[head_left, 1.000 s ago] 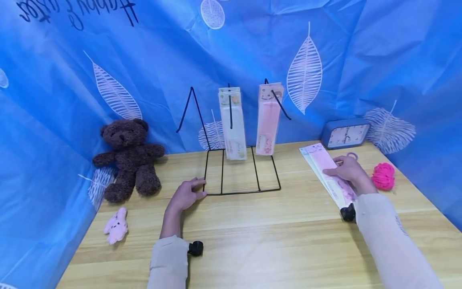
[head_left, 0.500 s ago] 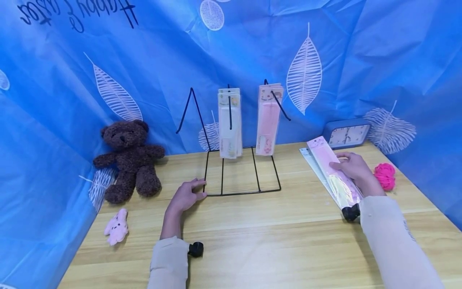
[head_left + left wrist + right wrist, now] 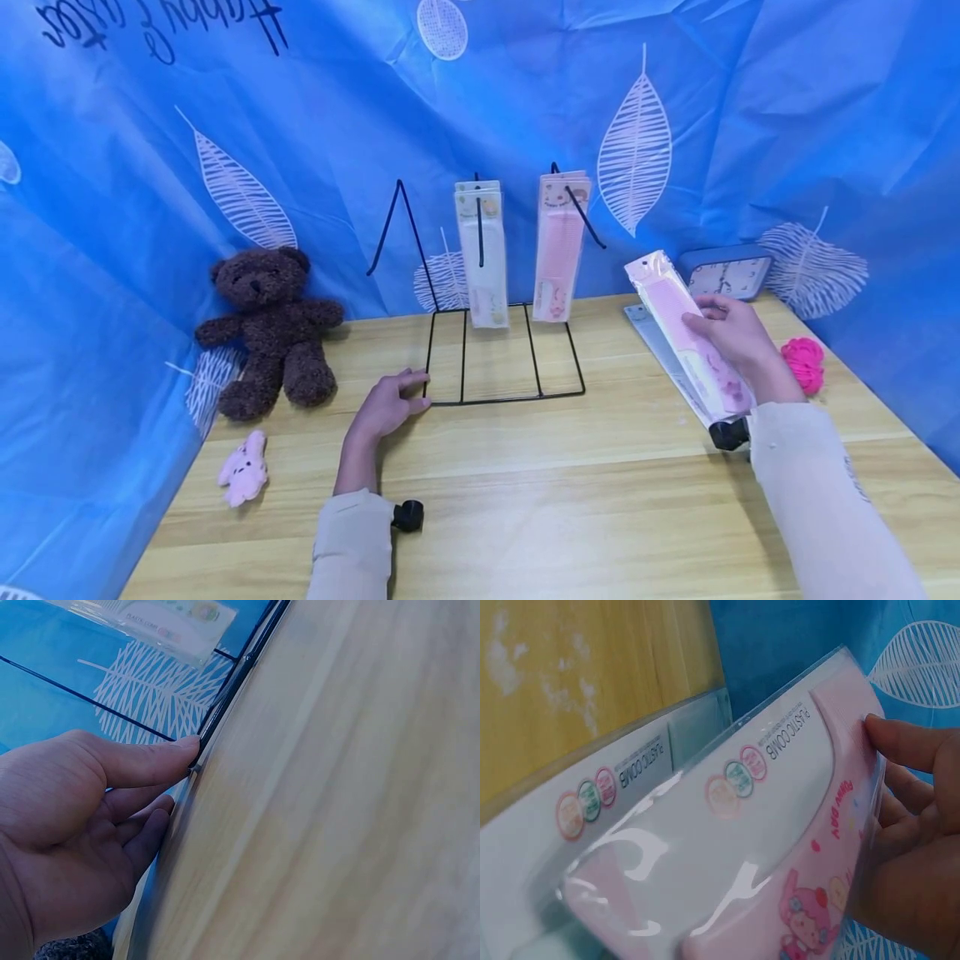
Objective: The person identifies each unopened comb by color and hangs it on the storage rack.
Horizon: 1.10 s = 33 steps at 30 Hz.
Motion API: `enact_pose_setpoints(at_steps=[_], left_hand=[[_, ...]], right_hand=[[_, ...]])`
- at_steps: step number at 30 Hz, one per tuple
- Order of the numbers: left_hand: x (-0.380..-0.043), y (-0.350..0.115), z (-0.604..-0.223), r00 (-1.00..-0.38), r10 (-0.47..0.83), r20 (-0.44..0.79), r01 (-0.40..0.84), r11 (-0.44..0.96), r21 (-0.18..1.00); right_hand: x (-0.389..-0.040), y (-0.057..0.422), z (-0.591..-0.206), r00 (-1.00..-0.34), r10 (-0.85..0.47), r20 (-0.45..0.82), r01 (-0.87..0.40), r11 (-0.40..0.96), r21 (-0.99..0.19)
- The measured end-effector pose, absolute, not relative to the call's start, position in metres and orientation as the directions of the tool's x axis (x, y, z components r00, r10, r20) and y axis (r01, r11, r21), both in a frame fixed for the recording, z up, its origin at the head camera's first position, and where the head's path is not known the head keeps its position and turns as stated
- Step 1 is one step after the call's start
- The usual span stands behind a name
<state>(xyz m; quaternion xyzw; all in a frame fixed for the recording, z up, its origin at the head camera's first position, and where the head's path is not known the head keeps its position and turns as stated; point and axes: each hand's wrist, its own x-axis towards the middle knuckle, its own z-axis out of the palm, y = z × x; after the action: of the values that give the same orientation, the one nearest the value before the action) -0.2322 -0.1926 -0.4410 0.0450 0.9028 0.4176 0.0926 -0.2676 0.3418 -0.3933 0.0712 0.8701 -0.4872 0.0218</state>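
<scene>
My right hand (image 3: 731, 333) pinches a pink plastic comb (image 3: 678, 321) in a clear packet, thumb on the front edge, raised and tilted over the table. The right wrist view shows the packet (image 3: 780, 795) from close by, printed "plastic comb". Under it a pale green packaged comb (image 3: 660, 342) lies on the wood. My left hand (image 3: 386, 404) holds the front left corner of a black wire rack (image 3: 517, 398), the thumb (image 3: 161, 761) on the bar. Packaged combs hang from two rack hooks: pale ones (image 3: 483, 258) in the middle, pink ones (image 3: 558, 250) on the right.
The rack's left hook (image 3: 384, 225) is bare. A brown teddy bear (image 3: 273, 329) and a small pink plush (image 3: 244, 471) are at the left. Behind the right hand stands a blue clock (image 3: 731, 275), with pink yarn (image 3: 804, 365) beside it. Blue cloth (image 3: 525, 83) hangs behind the table.
My right hand has lifted the pink packaged comb off the pale green one and tilted its top end upward. The left hand stays at the rack corner.
</scene>
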Motion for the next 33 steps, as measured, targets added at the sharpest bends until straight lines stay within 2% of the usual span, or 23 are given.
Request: enact_pose_setpoints(at_steps=[9,19,33], left_hand=[[-0.233,-0.192,-0.440,-0.979,0.154,-0.131,-0.001,0.643,0.766],[-0.233,-0.192,-0.440,-0.979,0.161,-0.127,0.007,0.644,0.765],[-0.233,-0.192,-0.441,-0.979,0.153,-0.133,-0.002,0.647,0.762]], right_hand=[[-0.262,0.328,-0.372,-0.992,0.125,-0.029,0.088,0.501,-0.861],[-0.249,0.317,-0.355,-0.968,0.142,0.206,-0.112,0.493,-0.863],[-0.222,0.294,-0.333,-0.930,0.141,0.340,-0.241,0.465,-0.852]])
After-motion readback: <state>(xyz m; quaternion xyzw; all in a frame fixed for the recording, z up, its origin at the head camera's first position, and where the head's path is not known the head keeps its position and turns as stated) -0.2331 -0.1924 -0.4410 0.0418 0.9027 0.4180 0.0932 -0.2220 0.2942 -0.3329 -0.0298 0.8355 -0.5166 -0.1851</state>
